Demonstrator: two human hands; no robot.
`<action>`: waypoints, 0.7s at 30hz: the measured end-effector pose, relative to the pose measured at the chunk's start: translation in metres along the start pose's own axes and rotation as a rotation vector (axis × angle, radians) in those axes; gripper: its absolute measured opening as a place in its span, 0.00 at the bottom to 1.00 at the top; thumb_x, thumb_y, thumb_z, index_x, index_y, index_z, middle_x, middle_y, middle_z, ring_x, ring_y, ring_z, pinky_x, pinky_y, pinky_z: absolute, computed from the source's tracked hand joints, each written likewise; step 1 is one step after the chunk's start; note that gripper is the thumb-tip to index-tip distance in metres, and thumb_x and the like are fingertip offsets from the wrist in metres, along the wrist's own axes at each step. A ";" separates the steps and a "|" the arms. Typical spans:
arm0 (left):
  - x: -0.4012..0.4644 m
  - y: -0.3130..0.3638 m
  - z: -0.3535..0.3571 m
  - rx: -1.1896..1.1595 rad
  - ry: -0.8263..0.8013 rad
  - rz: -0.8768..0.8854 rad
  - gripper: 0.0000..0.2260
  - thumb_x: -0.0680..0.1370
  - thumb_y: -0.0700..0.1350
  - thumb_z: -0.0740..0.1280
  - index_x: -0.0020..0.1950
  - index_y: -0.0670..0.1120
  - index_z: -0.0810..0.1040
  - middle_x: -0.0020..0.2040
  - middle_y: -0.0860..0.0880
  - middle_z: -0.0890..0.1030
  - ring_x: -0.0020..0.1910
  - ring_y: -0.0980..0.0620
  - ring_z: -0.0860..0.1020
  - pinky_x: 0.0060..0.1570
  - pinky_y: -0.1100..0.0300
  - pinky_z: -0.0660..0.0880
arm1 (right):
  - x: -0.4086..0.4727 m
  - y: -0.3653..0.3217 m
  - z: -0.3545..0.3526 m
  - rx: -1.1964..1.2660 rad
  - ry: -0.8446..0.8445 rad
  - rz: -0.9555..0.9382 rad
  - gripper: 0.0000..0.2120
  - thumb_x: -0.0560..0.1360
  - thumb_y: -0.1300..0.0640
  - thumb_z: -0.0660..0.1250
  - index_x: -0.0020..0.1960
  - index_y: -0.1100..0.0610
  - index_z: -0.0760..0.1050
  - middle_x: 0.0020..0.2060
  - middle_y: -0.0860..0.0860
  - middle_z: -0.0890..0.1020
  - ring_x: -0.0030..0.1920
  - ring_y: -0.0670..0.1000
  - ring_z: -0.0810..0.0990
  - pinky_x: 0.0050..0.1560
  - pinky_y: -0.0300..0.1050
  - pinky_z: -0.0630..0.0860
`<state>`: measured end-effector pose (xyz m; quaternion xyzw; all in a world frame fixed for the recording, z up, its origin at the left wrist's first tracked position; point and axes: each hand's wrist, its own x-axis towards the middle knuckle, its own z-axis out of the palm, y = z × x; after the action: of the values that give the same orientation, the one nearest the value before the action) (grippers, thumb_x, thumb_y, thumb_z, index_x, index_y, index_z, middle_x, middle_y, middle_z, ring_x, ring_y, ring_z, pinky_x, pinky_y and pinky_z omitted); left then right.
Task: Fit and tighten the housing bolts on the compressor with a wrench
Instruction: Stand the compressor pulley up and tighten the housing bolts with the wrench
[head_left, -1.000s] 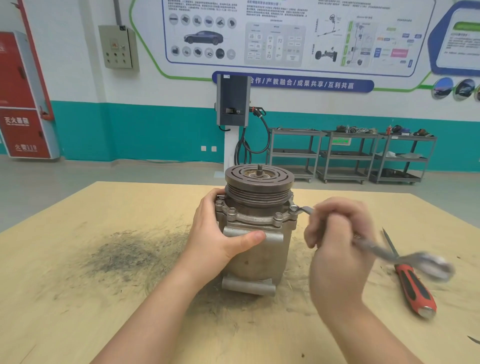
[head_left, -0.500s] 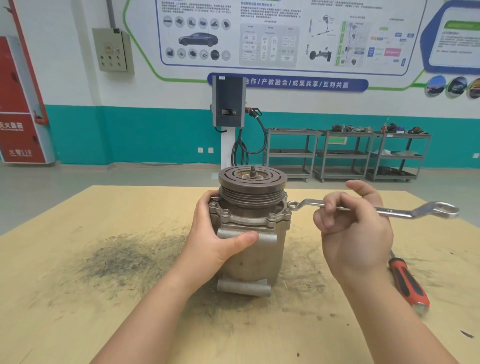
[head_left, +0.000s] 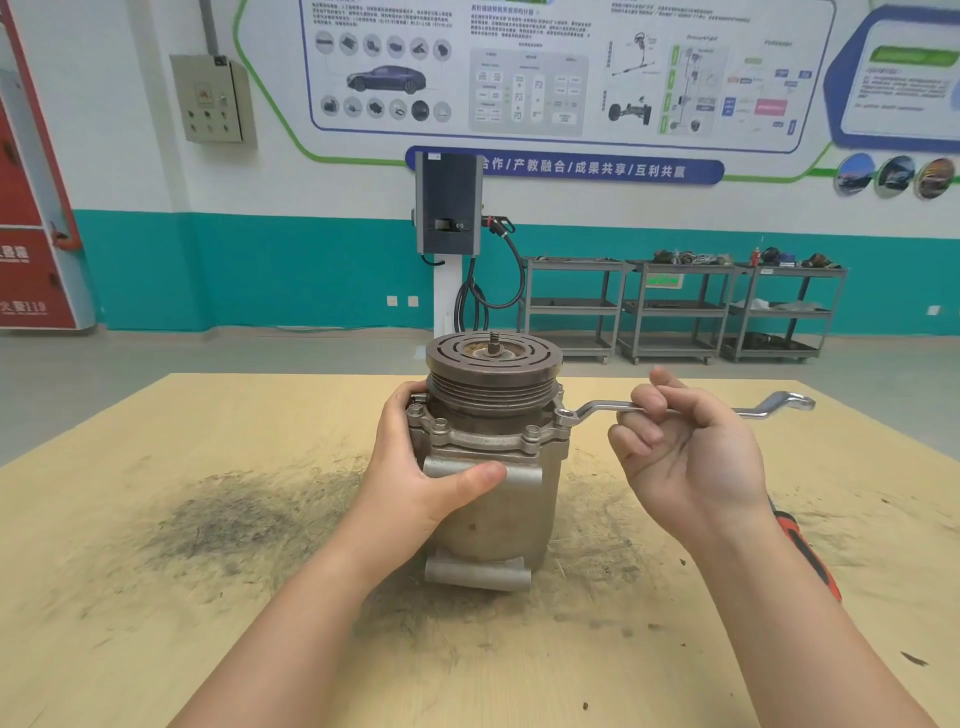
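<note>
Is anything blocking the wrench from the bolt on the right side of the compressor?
Nothing visible: the wrench ring already sits on the right-side bolt, held by the right hand. The left hand grips the compressor on the opposite side.

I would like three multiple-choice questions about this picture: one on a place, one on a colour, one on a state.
1. Where is the wrench's ring end?
A. on a right-side flange bolt
B. flat on the table
C. on the pulley shaft

2. What colour is the screwdriver handle?
A. blue
B. red and black
C. yellow

3. What does the left hand do?
A. points
B. turns a bolt
C. holds the compressor

Key: 1 A, the ring sits at the flange; 2 B, visible beside the right hand; 3 C, fingers wrap the housing.
</note>
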<state>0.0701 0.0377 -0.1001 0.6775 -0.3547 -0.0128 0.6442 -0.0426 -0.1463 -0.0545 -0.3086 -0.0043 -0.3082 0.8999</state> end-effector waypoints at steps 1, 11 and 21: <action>0.000 0.000 0.000 0.004 0.001 -0.002 0.35 0.58 0.63 0.77 0.59 0.75 0.62 0.64 0.62 0.75 0.62 0.65 0.75 0.61 0.61 0.73 | 0.000 0.001 -0.001 0.007 0.009 0.004 0.08 0.77 0.66 0.51 0.48 0.57 0.67 0.27 0.49 0.69 0.22 0.47 0.63 0.22 0.37 0.63; -0.001 0.002 0.000 0.005 -0.003 -0.023 0.36 0.58 0.64 0.76 0.60 0.73 0.61 0.64 0.61 0.75 0.60 0.67 0.75 0.58 0.65 0.73 | 0.004 -0.001 -0.002 -0.101 -0.039 -0.046 0.09 0.72 0.67 0.54 0.46 0.56 0.68 0.24 0.49 0.68 0.20 0.47 0.61 0.21 0.37 0.61; -0.001 0.003 -0.001 0.046 0.024 -0.033 0.36 0.58 0.63 0.77 0.60 0.74 0.61 0.64 0.61 0.75 0.62 0.65 0.74 0.64 0.56 0.73 | 0.004 0.006 -0.001 -0.112 0.000 -0.136 0.12 0.77 0.68 0.50 0.42 0.56 0.67 0.24 0.49 0.67 0.20 0.47 0.61 0.22 0.37 0.61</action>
<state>0.0682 0.0391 -0.0980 0.6979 -0.3359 -0.0073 0.6325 -0.0360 -0.1457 -0.0578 -0.3574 -0.0082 -0.3684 0.8582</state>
